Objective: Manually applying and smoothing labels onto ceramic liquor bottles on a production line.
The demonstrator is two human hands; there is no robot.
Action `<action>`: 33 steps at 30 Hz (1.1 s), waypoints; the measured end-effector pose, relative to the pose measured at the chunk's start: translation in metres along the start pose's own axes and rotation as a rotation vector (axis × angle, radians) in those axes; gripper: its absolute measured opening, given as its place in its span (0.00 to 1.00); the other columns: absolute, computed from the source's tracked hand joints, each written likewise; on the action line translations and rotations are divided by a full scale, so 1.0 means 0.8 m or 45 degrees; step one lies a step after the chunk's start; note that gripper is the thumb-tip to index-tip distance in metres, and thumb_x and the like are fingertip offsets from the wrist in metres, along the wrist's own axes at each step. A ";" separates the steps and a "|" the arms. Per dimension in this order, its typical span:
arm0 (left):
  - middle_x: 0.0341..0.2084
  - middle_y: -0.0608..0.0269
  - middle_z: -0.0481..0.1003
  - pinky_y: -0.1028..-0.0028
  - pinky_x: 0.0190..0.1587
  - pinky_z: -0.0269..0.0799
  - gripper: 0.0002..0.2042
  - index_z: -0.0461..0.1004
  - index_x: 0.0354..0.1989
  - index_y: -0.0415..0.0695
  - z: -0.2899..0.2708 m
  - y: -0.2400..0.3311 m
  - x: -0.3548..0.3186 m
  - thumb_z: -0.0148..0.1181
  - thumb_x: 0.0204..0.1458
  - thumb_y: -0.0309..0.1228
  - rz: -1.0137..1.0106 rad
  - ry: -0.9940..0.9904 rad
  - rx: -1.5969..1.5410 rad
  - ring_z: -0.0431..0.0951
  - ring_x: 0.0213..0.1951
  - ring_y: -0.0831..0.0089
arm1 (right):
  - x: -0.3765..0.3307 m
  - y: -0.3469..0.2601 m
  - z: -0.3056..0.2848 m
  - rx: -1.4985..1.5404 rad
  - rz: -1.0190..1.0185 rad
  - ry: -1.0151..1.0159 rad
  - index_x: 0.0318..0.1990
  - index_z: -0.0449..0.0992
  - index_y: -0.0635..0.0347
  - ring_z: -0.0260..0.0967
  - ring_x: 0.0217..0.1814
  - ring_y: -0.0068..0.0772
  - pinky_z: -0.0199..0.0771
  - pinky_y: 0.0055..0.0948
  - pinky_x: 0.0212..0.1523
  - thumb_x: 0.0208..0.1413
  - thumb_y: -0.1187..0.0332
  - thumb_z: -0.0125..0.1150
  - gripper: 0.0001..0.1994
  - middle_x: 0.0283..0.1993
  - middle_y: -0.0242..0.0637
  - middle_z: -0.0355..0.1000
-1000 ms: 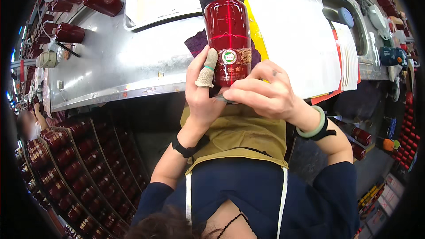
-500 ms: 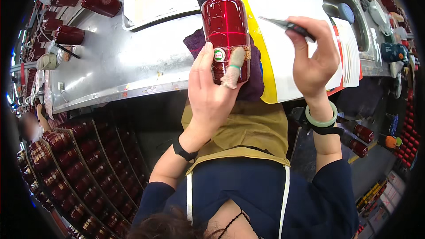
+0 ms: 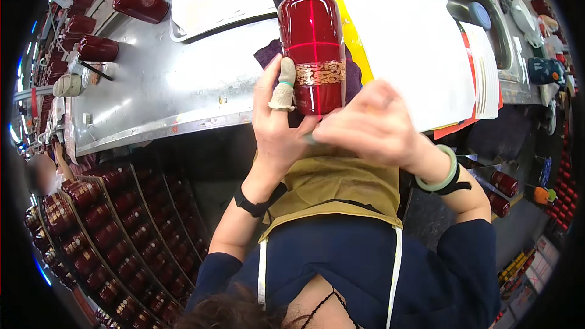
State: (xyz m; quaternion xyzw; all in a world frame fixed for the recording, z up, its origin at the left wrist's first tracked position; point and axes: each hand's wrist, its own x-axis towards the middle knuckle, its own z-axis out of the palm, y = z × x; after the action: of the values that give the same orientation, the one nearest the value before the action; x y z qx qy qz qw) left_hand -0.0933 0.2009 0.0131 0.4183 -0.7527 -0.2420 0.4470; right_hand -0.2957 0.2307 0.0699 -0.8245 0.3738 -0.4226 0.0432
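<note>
A dark red glass bottle (image 3: 312, 30) with a clear neck lies on a purple cloth (image 3: 266, 55), its neck pointing away from me. A gold patterned band faces up, and red laser lines cross the glass. My left hand (image 3: 277, 128) grips the bottle's lower left side; one digit wears a pale finger cot (image 3: 285, 82). My right hand (image 3: 375, 125) is blurred beside the bottle's base, its fingers drawn together. Whatever it holds is hidden, apart from a small pale bit at the fingertips.
White sheets with a yellow edge (image 3: 350, 30) cover the bench right of the bottle. A paper-filled tray (image 3: 225, 0) lies left. More red bottles (image 3: 141, 1) stand far left; racks of bottles (image 3: 116, 231) are below left. A sink (image 3: 509, 55) is at right.
The bottle has turned, bringing the gold band up where a round label was. My right hand has come left and down to the base; its pointed metal tool no longer shows.
</note>
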 end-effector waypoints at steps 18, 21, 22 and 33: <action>0.61 0.38 0.66 0.59 0.55 0.77 0.46 0.66 0.68 0.37 0.002 0.018 0.008 0.82 0.35 0.27 0.043 -0.101 0.226 0.75 0.57 0.43 | -0.001 0.047 0.008 -0.311 0.128 0.200 0.39 0.85 0.51 0.73 0.38 0.31 0.70 0.33 0.44 0.48 0.74 0.69 0.10 0.42 0.28 0.82; 0.64 0.39 0.66 0.59 0.58 0.76 0.46 0.60 0.71 0.32 -0.004 0.000 0.003 0.77 0.39 0.21 0.058 -0.165 0.113 0.74 0.59 0.44 | -0.012 0.008 0.012 -0.054 -0.035 0.026 0.43 0.86 0.50 0.72 0.36 0.27 0.70 0.31 0.44 0.49 0.71 0.67 0.12 0.40 0.23 0.81; 0.64 0.39 0.65 0.58 0.59 0.75 0.46 0.60 0.71 0.32 -0.003 -0.001 0.003 0.77 0.39 0.20 0.095 -0.141 0.101 0.73 0.60 0.44 | -0.004 0.001 0.003 -0.022 -0.064 -0.069 0.44 0.86 0.50 0.72 0.36 0.26 0.70 0.30 0.43 0.49 0.71 0.67 0.12 0.39 0.23 0.81; 0.66 0.40 0.61 0.55 0.62 0.70 0.27 0.79 0.60 0.49 0.017 0.036 0.011 0.73 0.47 0.26 0.277 -0.085 0.525 0.67 0.63 0.45 | 0.032 0.040 -0.019 -0.160 0.333 0.423 0.41 0.84 0.60 0.76 0.38 0.39 0.75 0.32 0.40 0.46 0.82 0.72 0.13 0.38 0.37 0.81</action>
State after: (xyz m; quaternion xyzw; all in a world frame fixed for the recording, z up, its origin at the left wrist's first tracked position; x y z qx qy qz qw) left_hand -0.1189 0.2082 0.0320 0.4089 -0.8412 -0.0473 0.3505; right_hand -0.3162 0.1943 0.0844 -0.6891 0.5053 -0.5193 -0.0159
